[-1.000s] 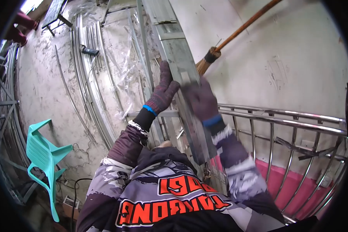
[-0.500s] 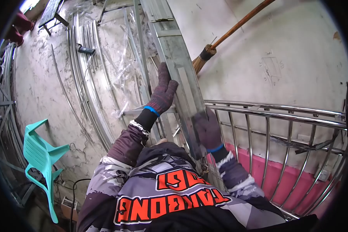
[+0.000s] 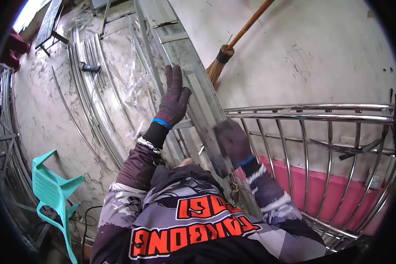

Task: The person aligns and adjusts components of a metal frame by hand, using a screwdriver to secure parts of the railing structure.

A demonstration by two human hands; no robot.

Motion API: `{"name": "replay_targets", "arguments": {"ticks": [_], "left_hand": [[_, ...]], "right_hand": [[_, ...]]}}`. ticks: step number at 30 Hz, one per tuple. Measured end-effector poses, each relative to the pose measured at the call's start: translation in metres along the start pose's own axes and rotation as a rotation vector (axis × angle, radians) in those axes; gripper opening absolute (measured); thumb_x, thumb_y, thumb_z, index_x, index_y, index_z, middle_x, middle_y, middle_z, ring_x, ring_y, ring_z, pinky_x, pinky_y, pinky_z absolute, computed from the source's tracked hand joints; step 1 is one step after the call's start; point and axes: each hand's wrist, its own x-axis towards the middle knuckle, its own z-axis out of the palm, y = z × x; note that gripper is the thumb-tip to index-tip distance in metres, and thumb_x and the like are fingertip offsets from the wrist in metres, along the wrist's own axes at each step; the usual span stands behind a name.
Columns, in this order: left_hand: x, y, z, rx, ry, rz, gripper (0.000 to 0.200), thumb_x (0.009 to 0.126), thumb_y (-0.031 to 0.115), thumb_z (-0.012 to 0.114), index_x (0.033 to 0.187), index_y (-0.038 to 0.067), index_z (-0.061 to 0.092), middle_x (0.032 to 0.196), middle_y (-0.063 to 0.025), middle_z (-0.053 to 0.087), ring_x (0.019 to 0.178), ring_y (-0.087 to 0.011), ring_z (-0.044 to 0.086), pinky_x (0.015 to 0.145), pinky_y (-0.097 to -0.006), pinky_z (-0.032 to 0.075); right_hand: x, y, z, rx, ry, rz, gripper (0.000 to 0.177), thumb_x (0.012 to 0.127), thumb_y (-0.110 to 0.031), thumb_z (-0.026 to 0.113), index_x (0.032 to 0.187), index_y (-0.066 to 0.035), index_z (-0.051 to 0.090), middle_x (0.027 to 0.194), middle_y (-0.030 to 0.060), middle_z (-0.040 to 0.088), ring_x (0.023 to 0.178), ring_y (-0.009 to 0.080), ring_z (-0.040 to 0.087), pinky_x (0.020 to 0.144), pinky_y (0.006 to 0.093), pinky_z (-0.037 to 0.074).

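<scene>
A long grey metal plank (image 3: 192, 59) runs away from my body, with a narrow pale strip (image 3: 199, 94) lying lengthwise on it. My left hand (image 3: 174, 99), in a dark knitted glove with a blue cuff edge, rests at the plank's left side. Its fingers are stretched forward and slightly apart, holding nothing. On the opposite side, my right hand (image 3: 235, 143) wears a matching glove and is at the plank's right edge near its closer end. Motion blur smears those fingers, so their grip cannot be made out.
Metal rails (image 3: 301, 116) stand to the right, before a pink-and-white wall. A broom (image 3: 224, 53) leans beyond the plank. Long metal strips (image 3: 90, 105) and clear plastic lie on the floor at left, near a turquoise chair (image 3: 53, 185). A dark bench (image 3: 50, 24) stands farther off.
The view has turned a little, shifting the plank and left hand leftward in the picture. My left fingers have spread slightly. The right hand stays at the plank's edge, blurred in both frames.
</scene>
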Motion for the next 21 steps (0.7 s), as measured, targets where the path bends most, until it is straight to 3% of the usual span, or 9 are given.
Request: {"name": "replay_targets", "arguments": {"ticks": [1, 5, 7, 9, 12, 17, 18, 21], "left_hand": [[0.000, 0.002, -0.001, -0.101, -0.032, -0.050, 0.084, 0.109, 0.019, 0.057, 0.177, 0.011, 0.008, 0.182, -0.0246, -0.004, 0.170, -0.0358, 0.001, 0.132, -0.0417, 0.021], [0.001, -0.001, 0.002, -0.125, -0.009, -0.014, 0.084, 0.108, 0.017, 0.058, 0.176, 0.010, 0.011, 0.181, -0.0290, -0.003, 0.169, -0.0397, 0.004, 0.129, -0.0397, 0.028], [0.000, -0.001, 0.003, -0.140, 0.006, -0.039, 0.082, 0.108, 0.016, 0.057, 0.176, 0.011, 0.011, 0.182, -0.0265, -0.003, 0.169, -0.0365, 0.003, 0.132, -0.0391, 0.022], [-0.003, 0.002, 0.000, -0.135, -0.018, -0.055, 0.082, 0.109, 0.016, 0.056, 0.176, 0.011, 0.011, 0.182, -0.0257, -0.002, 0.169, -0.0359, 0.003, 0.132, -0.0392, 0.020], [0.002, -0.005, -0.003, -0.083, -0.045, -0.058, 0.082, 0.109, 0.019, 0.057, 0.176, 0.011, 0.011, 0.182, -0.0249, -0.001, 0.169, -0.0359, 0.003, 0.133, -0.0399, 0.020], [0.001, -0.006, -0.002, -0.075, -0.041, -0.069, 0.084, 0.108, 0.021, 0.060, 0.176, 0.012, 0.012, 0.182, -0.0259, -0.001, 0.169, -0.0366, 0.001, 0.132, -0.0398, 0.021], [0.000, -0.010, -0.002, -0.079, -0.045, -0.034, 0.085, 0.107, 0.021, 0.060, 0.176, 0.012, 0.011, 0.182, -0.0260, -0.001, 0.169, -0.0365, 0.000, 0.132, -0.0398, 0.020], [0.001, 0.001, -0.003, -0.129, -0.055, -0.114, 0.086, 0.107, 0.019, 0.059, 0.176, 0.012, 0.010, 0.182, -0.0262, -0.005, 0.169, -0.0364, -0.003, 0.133, -0.0401, 0.017]], "right_hand": [[-0.012, -0.008, -0.007, -0.013, -0.020, 0.042, 0.017, 0.093, -0.012, 0.076, 0.107, -0.005, 0.079, 0.123, 0.0218, 0.074, 0.112, 0.0385, 0.073, 0.097, 0.0459, 0.060], [0.026, 0.005, 0.017, -0.057, 0.078, -0.068, 0.018, 0.094, -0.015, 0.077, 0.110, -0.008, 0.081, 0.129, 0.0229, 0.070, 0.106, 0.0392, 0.074, 0.092, 0.0460, 0.061], [0.096, -0.006, 0.030, 0.051, 0.092, -0.014, 0.016, 0.096, -0.020, 0.076, 0.109, -0.012, 0.082, 0.130, 0.0245, 0.069, 0.103, 0.0411, 0.074, 0.091, 0.0464, 0.062], [0.165, 0.005, 0.050, -0.029, 0.047, -0.044, 0.022, 0.100, -0.023, 0.072, 0.115, -0.012, 0.082, 0.125, 0.0200, 0.072, 0.113, 0.0365, 0.071, 0.093, 0.0437, 0.058], [0.193, 0.012, 0.062, 0.088, 0.098, -0.042, 0.022, 0.100, -0.025, 0.071, 0.114, -0.012, 0.082, 0.124, 0.0183, 0.072, 0.113, 0.0369, 0.070, 0.095, 0.0442, 0.058], [0.060, -0.009, 0.015, 0.023, 0.009, -0.027, 0.020, 0.099, -0.021, 0.071, 0.112, -0.011, 0.081, 0.123, 0.0164, 0.075, 0.116, 0.0378, 0.072, 0.099, 0.0446, 0.059], [0.020, 0.006, 0.011, -0.058, -0.001, -0.094, 0.021, 0.096, -0.015, 0.073, 0.115, -0.009, 0.081, 0.119, 0.0182, 0.076, 0.118, 0.0381, 0.072, 0.101, 0.0460, 0.058], [-0.018, -0.023, -0.009, -0.014, -0.008, 0.038, 0.021, 0.095, -0.014, 0.075, 0.114, -0.007, 0.081, 0.121, 0.0237, 0.075, 0.119, 0.0403, 0.071, 0.105, 0.0471, 0.057]]}}
